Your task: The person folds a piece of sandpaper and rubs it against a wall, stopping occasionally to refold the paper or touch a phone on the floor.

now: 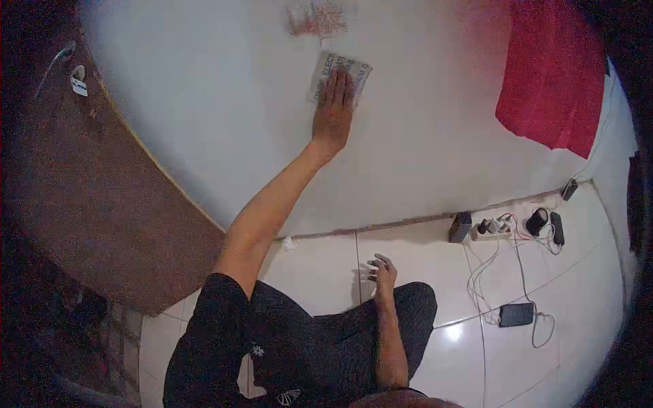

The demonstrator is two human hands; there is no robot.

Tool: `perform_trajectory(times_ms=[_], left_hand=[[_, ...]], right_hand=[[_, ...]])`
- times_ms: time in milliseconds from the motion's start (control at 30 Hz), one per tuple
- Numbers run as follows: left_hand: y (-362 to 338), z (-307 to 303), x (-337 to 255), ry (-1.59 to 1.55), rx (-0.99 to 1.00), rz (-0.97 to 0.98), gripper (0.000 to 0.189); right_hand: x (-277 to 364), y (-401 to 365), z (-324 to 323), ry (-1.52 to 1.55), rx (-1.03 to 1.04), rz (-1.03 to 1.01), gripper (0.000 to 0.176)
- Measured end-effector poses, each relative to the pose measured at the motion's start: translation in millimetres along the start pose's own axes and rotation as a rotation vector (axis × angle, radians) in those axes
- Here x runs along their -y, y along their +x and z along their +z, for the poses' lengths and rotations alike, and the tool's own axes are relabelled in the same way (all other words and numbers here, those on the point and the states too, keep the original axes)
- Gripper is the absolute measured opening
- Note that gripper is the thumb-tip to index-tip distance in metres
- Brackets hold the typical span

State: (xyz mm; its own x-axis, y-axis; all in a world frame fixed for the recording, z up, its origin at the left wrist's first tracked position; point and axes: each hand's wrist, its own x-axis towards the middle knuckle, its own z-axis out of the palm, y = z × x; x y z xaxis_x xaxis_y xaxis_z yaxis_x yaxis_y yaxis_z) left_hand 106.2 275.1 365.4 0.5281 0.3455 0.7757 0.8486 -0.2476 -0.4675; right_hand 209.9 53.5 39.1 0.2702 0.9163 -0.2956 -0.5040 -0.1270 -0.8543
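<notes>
Against the white wall (408, 136), my left hand (333, 112) presses a sheet of printed sandpaper (364, 71) flat, its fingers lying over the lettering on the sheet's back. A reddish-brown patch (318, 20) shows on the wall just above the sheet. My right hand (383, 275) is raised near my knee, over the tiled floor, with its fingers apart and slightly curled and nothing in them.
A red cloth (551, 81) hangs on the wall at the right. On the floor are a power strip (491, 231) with plugs and cables, a dark box (460, 227) and a black device (516, 315). A brown panel (102, 197) stands at the left.
</notes>
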Motion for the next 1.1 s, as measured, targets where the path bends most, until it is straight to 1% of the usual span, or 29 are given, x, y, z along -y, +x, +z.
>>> perform_trajectory(times_ms=[133,200,233,300,367,433,500,533,600,633,667,733,767,833,867,933,967,1000,1033,1067,1100], left_hand=[[4,4,4,-0.001,0.004,0.004,0.069],[15,1,13,-0.074,-0.033,0.021,0.063],[18,0,16,-0.073,-0.019,0.018,0.063],[31,-3,23,-0.316,-0.223,0.069,0.060],[52,-3,35,-0.267,-0.255,0.066,0.060],[80,-17,43,-0.224,-0.288,0.064,0.061],[112,-46,50,-0.120,-0.429,-0.057,0.055],[121,-51,54,-0.118,-0.424,-0.059,0.055],[133,-49,60,-0.076,-0.528,-0.056,0.054],[127,-39,61,-0.166,-0.592,-0.003,0.055],[117,-36,58,-0.161,-0.585,-0.003,0.055],[86,-43,46,-0.437,-0.524,0.169,0.065],[67,-33,40,-0.438,-0.524,0.170,0.065],[21,-4,29,-0.181,-0.224,0.071,0.062],[6,-3,23,-0.184,-0.227,0.071,0.062],[-13,-7,15,-0.151,-0.041,0.055,0.060],[-15,-7,13,-0.150,-0.052,0.055,0.060],[-12,-6,12,-0.234,-0.090,0.031,0.060],[-10,-5,13,-0.318,-0.126,0.007,0.060],[-7,-2,12,-0.314,-0.134,0.004,0.060],[-2,2,10,-0.342,-0.199,-0.039,0.060]], right_hand=[[2,3,-1,-0.054,0.014,0.007,0.032],[6,-1,2,-0.053,0.004,-0.008,0.032],[7,-4,4,-0.057,0.006,0.005,0.032],[12,-9,6,0.013,0.035,-0.006,0.032],[9,-6,6,0.000,0.029,0.005,0.031],[8,-5,4,-0.013,0.018,0.015,0.031],[11,-6,5,-0.040,-0.002,0.018,0.030],[9,-6,5,-0.043,0.001,0.024,0.030],[4,-3,3,-0.066,0.010,0.028,0.030],[2,0,4,-0.066,0.016,0.033,0.030],[-2,3,3,-0.061,0.029,0.029,0.030],[-6,5,2,-0.060,0.044,0.030,0.030],[-6,6,1,-0.072,0.034,0.034,0.030],[-6,1,3,-0.078,0.020,0.040,0.030],[-1,-3,2,-0.072,0.017,0.040,0.031],[2,-2,4,-0.060,0.012,0.024,0.031],[-1,-1,1,-0.047,0.024,0.014,0.031],[1,0,2,-0.032,0.038,0.001,0.032],[1,-1,4,-0.057,0.006,0.019,0.031],[0,-2,3,-0.060,0.010,0.011,0.031],[-1,-2,2,-0.045,0.010,0.002,0.031]])
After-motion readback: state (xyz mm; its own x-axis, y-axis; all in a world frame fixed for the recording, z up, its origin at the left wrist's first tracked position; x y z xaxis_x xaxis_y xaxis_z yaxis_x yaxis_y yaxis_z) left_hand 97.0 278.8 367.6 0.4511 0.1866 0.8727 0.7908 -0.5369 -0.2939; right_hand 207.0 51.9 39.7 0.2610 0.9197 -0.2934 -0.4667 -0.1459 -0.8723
